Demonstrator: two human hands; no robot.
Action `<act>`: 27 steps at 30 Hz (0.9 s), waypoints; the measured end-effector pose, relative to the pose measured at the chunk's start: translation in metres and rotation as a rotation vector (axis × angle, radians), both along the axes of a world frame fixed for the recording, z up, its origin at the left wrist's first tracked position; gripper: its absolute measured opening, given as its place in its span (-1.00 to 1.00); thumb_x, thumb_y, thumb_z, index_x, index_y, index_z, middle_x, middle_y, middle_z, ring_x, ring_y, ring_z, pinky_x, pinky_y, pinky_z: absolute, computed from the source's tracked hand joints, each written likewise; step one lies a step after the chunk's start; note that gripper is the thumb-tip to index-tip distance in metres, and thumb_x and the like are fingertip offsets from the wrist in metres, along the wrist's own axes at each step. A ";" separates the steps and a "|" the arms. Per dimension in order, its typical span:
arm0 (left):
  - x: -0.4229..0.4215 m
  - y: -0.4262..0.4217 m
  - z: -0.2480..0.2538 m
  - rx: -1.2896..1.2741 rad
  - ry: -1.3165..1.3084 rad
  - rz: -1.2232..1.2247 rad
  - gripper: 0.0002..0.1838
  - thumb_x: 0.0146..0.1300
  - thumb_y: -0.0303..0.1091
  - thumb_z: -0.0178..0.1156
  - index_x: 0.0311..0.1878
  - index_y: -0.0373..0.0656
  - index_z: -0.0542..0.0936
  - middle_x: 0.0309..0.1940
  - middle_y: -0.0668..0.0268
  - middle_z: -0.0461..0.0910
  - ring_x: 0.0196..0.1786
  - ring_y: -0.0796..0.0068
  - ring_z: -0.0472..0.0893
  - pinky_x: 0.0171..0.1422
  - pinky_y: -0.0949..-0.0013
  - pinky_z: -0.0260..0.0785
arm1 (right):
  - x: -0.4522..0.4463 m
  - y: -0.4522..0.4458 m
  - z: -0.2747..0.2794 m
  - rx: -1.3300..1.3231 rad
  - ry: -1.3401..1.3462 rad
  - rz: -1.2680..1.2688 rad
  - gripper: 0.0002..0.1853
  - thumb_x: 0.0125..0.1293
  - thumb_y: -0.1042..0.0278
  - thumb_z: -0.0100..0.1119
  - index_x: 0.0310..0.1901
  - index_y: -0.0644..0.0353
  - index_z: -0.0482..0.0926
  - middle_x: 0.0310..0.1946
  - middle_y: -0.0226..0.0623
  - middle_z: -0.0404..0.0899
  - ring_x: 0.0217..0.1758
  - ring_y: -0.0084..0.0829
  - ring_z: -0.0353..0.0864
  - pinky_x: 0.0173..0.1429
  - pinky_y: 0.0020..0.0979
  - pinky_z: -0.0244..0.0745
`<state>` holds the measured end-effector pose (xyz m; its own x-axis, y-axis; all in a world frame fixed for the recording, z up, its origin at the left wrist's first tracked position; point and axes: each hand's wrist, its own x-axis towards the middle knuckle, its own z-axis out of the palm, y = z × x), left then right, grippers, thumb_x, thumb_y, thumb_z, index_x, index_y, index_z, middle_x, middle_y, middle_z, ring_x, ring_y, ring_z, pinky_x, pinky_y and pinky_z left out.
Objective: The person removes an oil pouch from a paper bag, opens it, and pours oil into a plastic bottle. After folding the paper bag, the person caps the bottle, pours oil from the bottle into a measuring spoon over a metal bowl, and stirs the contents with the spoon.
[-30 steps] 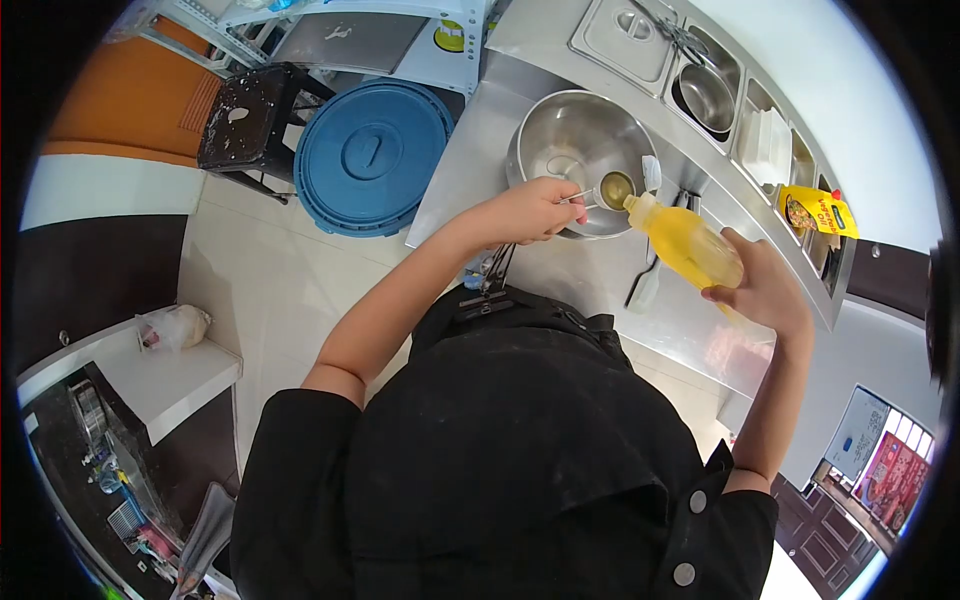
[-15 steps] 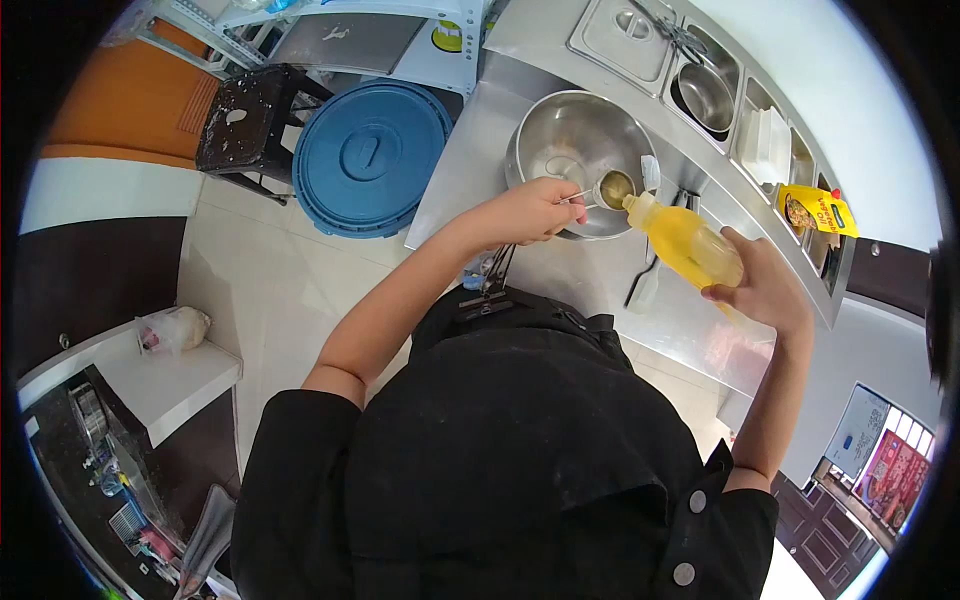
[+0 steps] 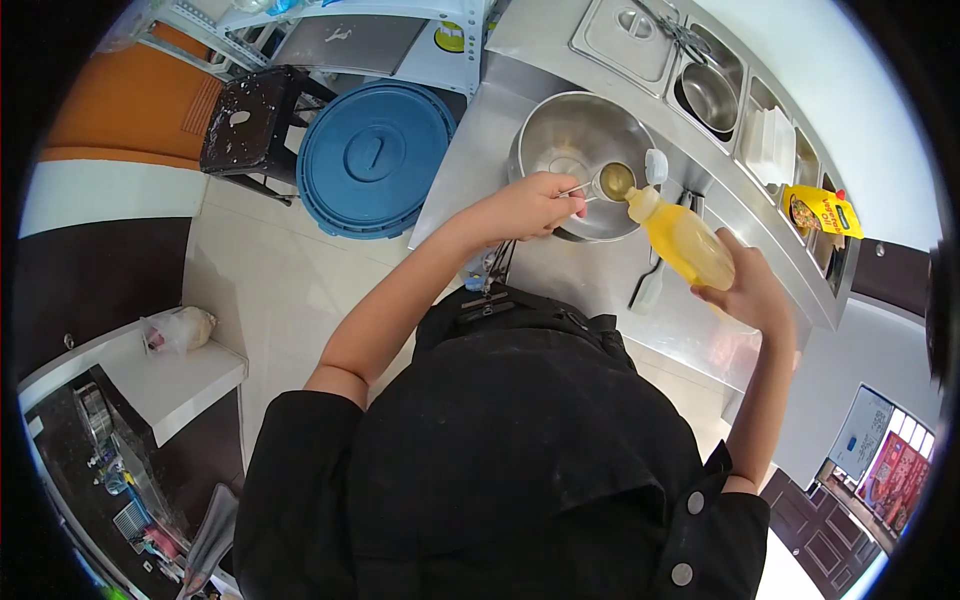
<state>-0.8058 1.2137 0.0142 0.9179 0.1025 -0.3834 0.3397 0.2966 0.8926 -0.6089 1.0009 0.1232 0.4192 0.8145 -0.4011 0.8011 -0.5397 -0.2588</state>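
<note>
Pinched by its thin handle, a small round metal measuring cup is in my left hand, over the near right part of a large steel bowl. Yellowish liquid shows in the cup. My right hand is wrapped round the base of a clear squeeze bottle of yellow liquid. The bottle tilts toward the cup, its mouth at the cup's right edge. Its white flip cap hangs open beside the mouth. The bowl stands on the steel counter.
A spatula lies on the counter near the bottle. Behind stand steel pans, white containers and a yellow pouch. To the left are a blue lidded bin and a black stool.
My right hand and the bottle have shifted slightly left and the bottle is a little steeper. The white cap now shows more plainly. My left hand still holds the cup over the bowl.
</note>
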 end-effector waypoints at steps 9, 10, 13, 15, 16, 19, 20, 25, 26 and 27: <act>-0.001 0.009 0.007 -0.066 -0.014 -0.026 -0.84 0.38 -0.27 -0.03 -0.25 -0.12 0.45 -0.69 0.61 0.09 -0.67 0.82 -0.07 -0.66 0.62 -0.31 | -0.009 -0.026 -0.063 0.336 0.189 -0.101 -0.48 -0.18 0.38 0.42 -0.12 0.25 0.44 -0.46 -0.21 0.57 -0.51 -0.24 0.42 -0.28 -0.38 0.41; 0.000 0.009 0.008 -0.063 -0.010 -0.032 -0.84 0.38 -0.27 -0.03 -0.25 -0.12 0.45 -0.69 0.61 0.09 -0.67 0.82 -0.07 -0.66 0.62 -0.31 | -0.012 -0.028 -0.067 0.340 0.193 -0.107 -0.48 -0.18 0.38 0.42 -0.12 0.25 0.44 -0.46 -0.21 0.57 -0.51 -0.24 0.42 -0.28 -0.38 0.41; 0.003 0.011 0.011 0.027 -0.001 -0.025 -0.85 0.37 -0.31 -0.05 -0.25 -0.14 0.45 -0.72 0.54 0.19 -0.72 0.72 0.02 -0.68 0.58 -0.20 | -0.018 -0.033 -0.076 0.405 0.287 -0.186 -0.45 -0.15 0.37 0.41 -0.06 0.29 0.45 -0.39 -0.18 0.60 -0.44 -0.30 0.50 -0.24 -0.40 0.44; 0.004 0.011 0.010 0.061 0.006 -0.024 -0.85 0.37 -0.32 -0.06 -0.25 -0.15 0.45 -0.73 0.51 0.22 -0.73 0.69 0.05 -0.68 0.56 -0.17 | -0.020 -0.036 -0.081 0.429 0.324 -0.213 -0.43 -0.15 0.36 0.41 -0.04 0.30 0.45 -0.37 -0.17 0.61 -0.42 -0.32 0.53 -0.22 -0.41 0.45; 0.004 0.008 0.006 0.312 -0.038 0.027 -0.86 0.33 -0.34 -0.05 -0.26 -0.16 0.46 -0.72 0.45 0.28 -0.73 0.61 0.14 -0.68 0.50 -0.08 | -0.021 -0.039 -0.083 0.446 0.332 -0.233 -0.43 -0.15 0.37 0.41 -0.04 0.31 0.45 -0.36 -0.17 0.61 -0.42 -0.33 0.54 -0.23 -0.42 0.46; 0.009 0.002 -0.005 1.064 -0.189 0.171 -0.88 0.22 -0.41 -0.02 -0.29 -0.20 0.50 -0.69 0.27 0.47 -0.73 0.38 0.41 -0.65 0.31 0.19 | -0.024 -0.048 -0.089 0.498 0.349 -0.301 -0.43 -0.15 0.38 0.42 -0.04 0.33 0.44 -0.35 -0.16 0.61 -0.41 -0.35 0.55 -0.24 -0.43 0.47; 0.011 0.000 -0.006 1.067 -0.190 0.165 -0.88 0.22 -0.41 -0.02 -0.29 -0.20 0.50 -0.69 0.27 0.47 -0.73 0.38 0.41 -0.65 0.31 0.19 | -0.025 -0.050 -0.091 0.502 0.351 -0.306 -0.43 -0.15 0.38 0.42 -0.04 0.33 0.44 -0.35 -0.16 0.61 -0.41 -0.35 0.55 -0.24 -0.43 0.47; 0.018 -0.003 -0.006 1.620 -0.002 0.014 -0.89 0.13 -0.42 0.04 -0.33 -0.26 0.48 -0.58 0.05 0.56 -0.58 0.04 0.56 -0.49 0.13 0.38 | -0.035 -0.054 -0.100 0.670 0.335 -0.316 -0.52 -0.14 0.42 0.43 -0.17 0.32 0.42 -0.44 -0.19 0.59 -0.51 -0.37 0.50 -0.36 -0.41 0.44; 0.018 -0.002 -0.007 1.654 -0.023 0.002 -0.88 0.12 -0.41 0.05 -0.33 -0.26 0.48 -0.58 0.05 0.56 -0.57 0.05 0.57 -0.49 0.14 0.39 | -0.037 -0.055 -0.102 0.684 0.351 -0.348 -0.51 -0.14 0.41 0.43 -0.16 0.33 0.41 -0.44 -0.19 0.59 -0.51 -0.37 0.50 -0.36 -0.42 0.44; 0.018 -0.001 -0.007 1.689 -0.044 -0.008 -0.87 0.11 -0.40 0.06 -0.33 -0.27 0.48 -0.58 0.05 0.56 -0.56 0.05 0.57 -0.49 0.15 0.40 | -0.039 -0.056 -0.104 0.698 0.367 -0.379 -0.51 -0.14 0.41 0.43 -0.16 0.33 0.41 -0.44 -0.19 0.59 -0.51 -0.36 0.50 -0.36 -0.42 0.44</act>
